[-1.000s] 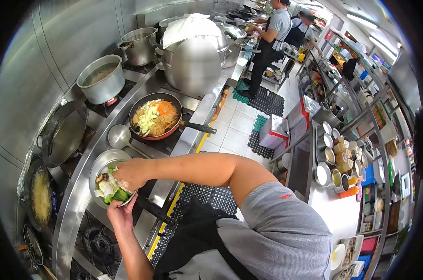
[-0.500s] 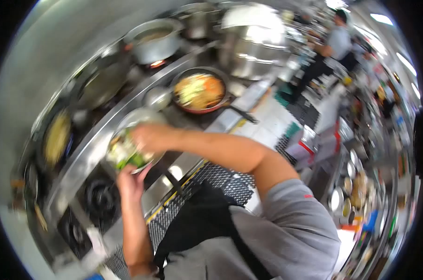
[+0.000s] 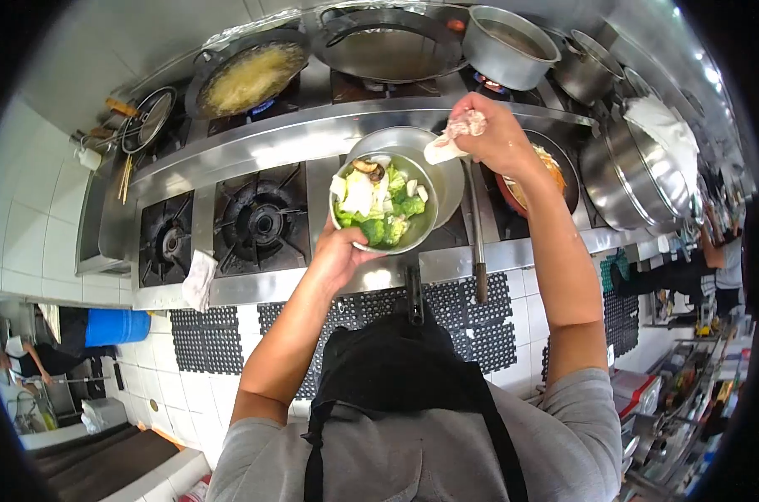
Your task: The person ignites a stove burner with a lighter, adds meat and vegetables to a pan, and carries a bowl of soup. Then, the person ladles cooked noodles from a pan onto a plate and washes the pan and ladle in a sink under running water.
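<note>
My left hand [image 3: 343, 258] grips the lower left rim of a metal bowl [image 3: 430, 219], thumb over the edge. Broccoli [image 3: 378, 227], pale cabbage-like pieces and mushroom slices lie in the bowl. Above and right of it, my right hand [image 3: 495, 134] is closed on pale pinkish food pieces [image 3: 465, 125], possibly raw meat. A larger metal pan [image 3: 451, 186] sits behind the bowl on the stove. Partly hidden by my right forearm is a frying pan [image 3: 570, 177] with shredded orange and pale food.
A wok [image 3: 200, 94] of bubbling oil and frying food, a dark wok [image 3: 388, 54] and a pot [image 3: 513, 63] over a flame line the back. Bare burners [image 3: 261, 219] stand left, a steamer pot [image 3: 635, 176] right. Other people [image 3: 718, 259] are at both far sides.
The view has swung left. My right hand has come up out of the bowl with food pieces in it. My left hand still holds the bowl.
</note>
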Motion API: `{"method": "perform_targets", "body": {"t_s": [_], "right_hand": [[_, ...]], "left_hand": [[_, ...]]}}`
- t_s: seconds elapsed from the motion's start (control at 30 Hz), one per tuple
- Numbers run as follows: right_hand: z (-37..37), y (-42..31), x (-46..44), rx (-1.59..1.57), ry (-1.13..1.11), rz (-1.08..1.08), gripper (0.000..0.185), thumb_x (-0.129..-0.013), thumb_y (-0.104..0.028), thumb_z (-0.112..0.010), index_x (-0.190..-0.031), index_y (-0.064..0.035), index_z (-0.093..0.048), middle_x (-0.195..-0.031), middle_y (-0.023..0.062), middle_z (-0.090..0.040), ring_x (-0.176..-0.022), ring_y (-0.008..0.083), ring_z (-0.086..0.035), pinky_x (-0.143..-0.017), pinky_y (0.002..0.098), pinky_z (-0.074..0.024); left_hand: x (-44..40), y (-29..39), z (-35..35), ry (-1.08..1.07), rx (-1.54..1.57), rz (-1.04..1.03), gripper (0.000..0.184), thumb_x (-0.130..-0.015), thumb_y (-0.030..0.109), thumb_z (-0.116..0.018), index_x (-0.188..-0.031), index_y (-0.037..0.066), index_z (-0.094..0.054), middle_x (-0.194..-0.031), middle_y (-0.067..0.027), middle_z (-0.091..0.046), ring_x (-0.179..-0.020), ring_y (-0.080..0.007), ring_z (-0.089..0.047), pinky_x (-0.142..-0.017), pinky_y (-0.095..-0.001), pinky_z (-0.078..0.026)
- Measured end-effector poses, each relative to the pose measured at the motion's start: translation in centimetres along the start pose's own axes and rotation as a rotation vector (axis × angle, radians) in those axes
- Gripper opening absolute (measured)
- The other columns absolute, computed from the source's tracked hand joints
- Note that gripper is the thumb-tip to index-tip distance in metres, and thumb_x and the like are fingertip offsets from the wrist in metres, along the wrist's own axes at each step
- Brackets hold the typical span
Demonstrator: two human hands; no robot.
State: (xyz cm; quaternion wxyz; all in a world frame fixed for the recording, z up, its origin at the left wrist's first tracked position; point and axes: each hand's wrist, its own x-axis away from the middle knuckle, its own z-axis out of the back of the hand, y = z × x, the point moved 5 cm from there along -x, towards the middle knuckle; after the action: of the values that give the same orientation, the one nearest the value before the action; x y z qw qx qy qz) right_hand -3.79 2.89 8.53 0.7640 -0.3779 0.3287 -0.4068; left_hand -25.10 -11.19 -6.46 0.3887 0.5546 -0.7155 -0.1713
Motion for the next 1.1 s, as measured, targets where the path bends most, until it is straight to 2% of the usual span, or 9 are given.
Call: {"method": "perform_targets", "body": {"t_s": [0.2,0.33,0.43,0.57,0.63,0.7,0.83,0.93,1.1], "right_hand": [[-6.6,11.1,-3.0,0.335,-0.182,-0.071,0.031,-0.069,-0.014,-0.075,-0.095,-0.0052,-0.06,-0.093,0.0149,-0.066,-0.086,0.0291,-0.064,-0.076,0.0377,-0.05],[-12.7,15.1,-3.5,0.542,-0.325,-0.076,0.037,-0.066,-0.014,-0.075,-0.098,-0.0029,-0.06,-0.093,0.0152,-0.066,-0.097,0.032,-0.063,-0.082,0.0376,-0.0501],[-14.2,16.6,-3.3,0.675,-0.491,-0.177,0.053,-0.069,-0.019,-0.076,-0.118,-0.006,-0.06,-0.109,0.0197,-0.064,-0.103,0.0356,-0.061,-0.089,0.0399,-0.0481],[-12.0,10.9,-4.5,0.646,-0.327,-0.067,0.049,-0.073,-0.019,-0.074,-0.118,-0.007,-0.06,-0.115,0.0146,-0.064,-0.101,0.0315,-0.063,-0.086,0.0394,-0.0499],[-11.3,3.5,-2.9,0.244,-0.257,-0.025,0.045,-0.075,-0.018,-0.073,-0.116,-0.0059,-0.061,-0.113,0.0141,-0.065,-0.096,0.028,-0.065,-0.084,0.0384,-0.0506],[-13.1,-0.6,-0.4,0.116,-0.467,0.119,0.044,-0.078,-0.02,-0.074,-0.118,-0.009,-0.059,-0.113,0.0107,-0.063,-0.1,0.0193,-0.062,-0.08,0.0326,-0.0512],[-16.4,-2.8,4.8,0.484,-0.55,0.366,0.058,-0.076,-0.031,-0.072,-0.125,-0.0083,-0.052,-0.117,0.013,-0.056,-0.109,0.0312,-0.054,-0.096,0.0426,-0.0418],[-17.8,-2.2,6.6,0.644,-0.441,0.33,0.064,-0.074,-0.037,-0.072,-0.126,-0.0064,-0.049,-0.122,0.0149,-0.052,-0.115,0.0339,-0.049,-0.102,0.0465,-0.0353],[-18.4,-0.7,5.7,0.732,-0.509,0.169,0.07,-0.07,-0.04,-0.074,-0.125,-0.005,-0.046,-0.121,0.0168,-0.049,-0.117,0.0355,-0.048,-0.103,0.0502,-0.0324]], "left_hand": [[5.3,1.3,6.1,0.193,-0.041,-0.091,0.061,-0.071,-0.007,-0.044,-0.131,-0.008,-0.033,-0.117,-0.0246,-0.053,-0.089,-0.0359,-0.065,-0.072,-0.0443,-0.061],[7.2,0.8,8.2,0.29,0.035,-0.087,0.067,-0.071,-0.011,-0.043,-0.136,0.002,-0.03,-0.123,-0.0204,-0.05,-0.1,-0.0351,-0.061,-0.076,-0.0456,-0.06],[7.9,0.4,8.4,0.304,0.022,-0.147,0.062,-0.072,-0.008,-0.044,-0.132,-0.007,-0.03,-0.12,-0.025,-0.051,-0.092,-0.0373,-0.064,-0.073,-0.0482,-0.061],[8.9,0.5,7.6,0.32,0.04,-0.113,0.06,-0.072,-0.009,-0.045,-0.13,-0.008,-0.031,-0.113,-0.0242,-0.055,-0.086,-0.0339,-0.065,-0.068,-0.0435,-0.061],[8.8,0.5,7.3,0.329,0.035,-0.103,0.06,-0.071,-0.009,-0.046,-0.13,-0.008,-0.031,-0.111,-0.024,-0.055,-0.085,-0.0325,-0.066,-0.066,-0.0411,-0.062],[8.2,0.0,7.3,0.292,0.031,-0.125,0.065,-0.07,-0.011,-0.046,-0.134,-0.002,-0.033,-0.112,-0.0194,-0.055,-0.083,-0.0283,-0.065,-0.062,-0.0355,-0.061],[6.9,-0.2,6.6,0.248,-0.112,-0.206,0.079,-0.069,-0.014,-0.047,-0.141,0.015,-0.032,-0.116,-0.0111,-0.054,-0.085,-0.0252,-0.063,-0.061,-0.0331,-0.06],[6.5,0.3,4.5,0.276,-0.014,-0.19,0.077,-0.068,-0.015,-0.046,-0.137,0.013,-0.026,-0.12,-0.0162,-0.049,-0.101,-0.0317,-0.058,-0.07,-0.0421,-0.059],[4.8,-0.3,4.1,0.165,0.029,-0.2,0.064,-0.071,-0.012,-0.044,-0.129,0.007,-0.027,-0.119,-0.0204,-0.048,-0.098,-0.0353,-0.059,-0.069,-0.0471,-0.061]]}}
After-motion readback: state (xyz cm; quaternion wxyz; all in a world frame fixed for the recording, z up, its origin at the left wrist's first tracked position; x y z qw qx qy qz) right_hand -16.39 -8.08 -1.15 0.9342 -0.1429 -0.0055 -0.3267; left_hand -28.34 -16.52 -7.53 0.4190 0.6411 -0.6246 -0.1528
